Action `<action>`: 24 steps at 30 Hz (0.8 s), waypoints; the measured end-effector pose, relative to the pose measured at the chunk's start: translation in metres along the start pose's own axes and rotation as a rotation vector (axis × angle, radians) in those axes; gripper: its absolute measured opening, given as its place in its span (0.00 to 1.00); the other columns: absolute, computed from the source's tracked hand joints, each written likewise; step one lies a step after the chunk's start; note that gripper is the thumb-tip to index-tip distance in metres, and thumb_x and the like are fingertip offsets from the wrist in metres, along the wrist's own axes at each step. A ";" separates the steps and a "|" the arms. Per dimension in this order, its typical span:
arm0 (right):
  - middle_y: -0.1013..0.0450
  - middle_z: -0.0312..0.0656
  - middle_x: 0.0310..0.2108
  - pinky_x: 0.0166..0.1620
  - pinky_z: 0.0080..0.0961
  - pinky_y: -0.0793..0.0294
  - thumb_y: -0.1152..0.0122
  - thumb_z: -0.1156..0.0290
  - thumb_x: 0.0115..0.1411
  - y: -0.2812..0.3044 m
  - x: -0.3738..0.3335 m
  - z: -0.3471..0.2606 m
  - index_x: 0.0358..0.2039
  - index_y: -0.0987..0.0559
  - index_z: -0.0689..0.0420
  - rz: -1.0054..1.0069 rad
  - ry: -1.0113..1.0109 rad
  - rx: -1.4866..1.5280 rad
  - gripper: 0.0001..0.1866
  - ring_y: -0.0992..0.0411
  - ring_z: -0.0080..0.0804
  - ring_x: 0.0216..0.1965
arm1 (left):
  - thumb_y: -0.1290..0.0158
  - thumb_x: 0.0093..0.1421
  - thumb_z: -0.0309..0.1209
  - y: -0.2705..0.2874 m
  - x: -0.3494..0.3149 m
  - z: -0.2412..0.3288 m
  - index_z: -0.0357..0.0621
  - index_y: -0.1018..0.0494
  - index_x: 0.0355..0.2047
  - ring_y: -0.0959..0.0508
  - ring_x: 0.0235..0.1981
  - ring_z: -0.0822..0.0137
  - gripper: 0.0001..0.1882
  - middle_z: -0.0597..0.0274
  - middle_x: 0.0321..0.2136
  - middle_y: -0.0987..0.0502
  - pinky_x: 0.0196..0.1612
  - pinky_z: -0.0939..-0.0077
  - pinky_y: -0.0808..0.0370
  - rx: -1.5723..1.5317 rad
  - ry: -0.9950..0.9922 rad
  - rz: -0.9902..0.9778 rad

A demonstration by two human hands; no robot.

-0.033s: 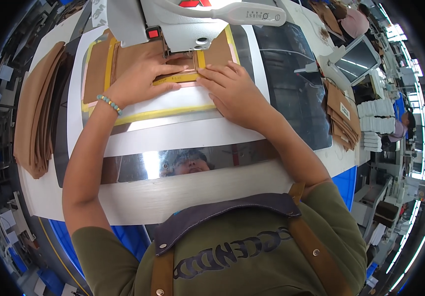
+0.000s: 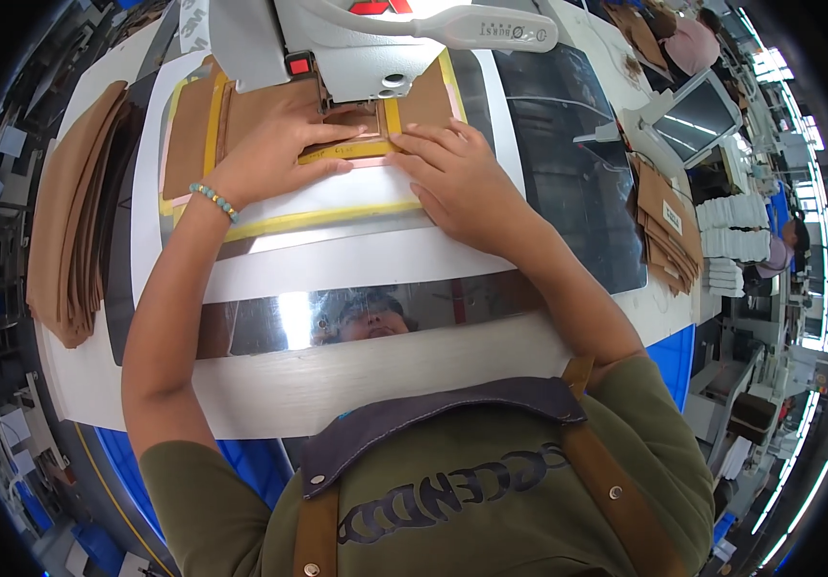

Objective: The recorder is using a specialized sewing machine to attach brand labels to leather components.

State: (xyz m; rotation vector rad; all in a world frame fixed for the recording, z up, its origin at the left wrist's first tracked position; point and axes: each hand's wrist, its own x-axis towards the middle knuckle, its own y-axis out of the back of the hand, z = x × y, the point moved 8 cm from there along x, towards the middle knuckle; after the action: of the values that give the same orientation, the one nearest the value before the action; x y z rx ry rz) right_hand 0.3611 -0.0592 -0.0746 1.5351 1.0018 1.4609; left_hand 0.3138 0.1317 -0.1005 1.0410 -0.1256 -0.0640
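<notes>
Both hands flat, left hand (image 2: 274,154), right hand (image 2: 462,183), brown leather piece (image 2: 269,101) beneath

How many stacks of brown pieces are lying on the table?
2. One stack lies at the table's left edge, beside the left hand. The other stack lies at the right, near the monitor. More may be hidden behind the sewing machine.

I note a stack of brown cut pieces (image 2: 72,216) lying well left of the sewing machine (image 2: 375,38). Right of the machine I see a screen (image 2: 698,117), more brown pieces (image 2: 669,231) and white bundles (image 2: 736,216).
</notes>
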 end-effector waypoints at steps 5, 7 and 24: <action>0.24 0.46 0.61 0.69 0.54 0.36 0.37 0.76 0.64 0.029 -0.009 -0.010 0.56 0.19 0.56 -0.034 -0.020 0.279 0.19 0.31 0.45 0.66 | 0.40 0.68 0.45 0.003 0.006 -0.007 0.54 0.20 0.62 0.25 0.61 0.45 0.24 0.46 0.60 0.22 0.68 0.56 0.32 0.210 -0.120 0.171; 0.24 0.45 0.62 0.71 0.54 0.38 0.39 0.74 0.66 0.052 -0.003 -0.025 0.59 0.20 0.57 -0.067 0.010 0.484 0.20 0.31 0.47 0.67 | 0.41 0.70 0.42 0.003 0.007 -0.004 0.54 0.21 0.64 0.25 0.60 0.46 0.24 0.45 0.60 0.21 0.67 0.58 0.30 0.308 -0.169 0.243; 0.22 0.63 0.57 0.52 0.35 0.20 0.47 0.70 0.74 0.193 -0.045 -0.114 0.62 0.26 0.69 0.350 0.529 1.629 0.21 0.18 0.43 0.49 | 0.48 0.73 0.37 0.052 -0.104 -0.074 0.40 0.24 0.63 0.33 0.71 0.47 0.22 0.51 0.65 0.25 0.73 0.58 0.36 0.318 0.345 0.515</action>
State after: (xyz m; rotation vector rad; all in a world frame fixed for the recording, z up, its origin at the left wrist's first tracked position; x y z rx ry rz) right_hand 0.2514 -0.1736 0.0900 2.4658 2.7508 1.1936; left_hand 0.2204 0.2331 -0.1003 1.2921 -0.0879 0.6179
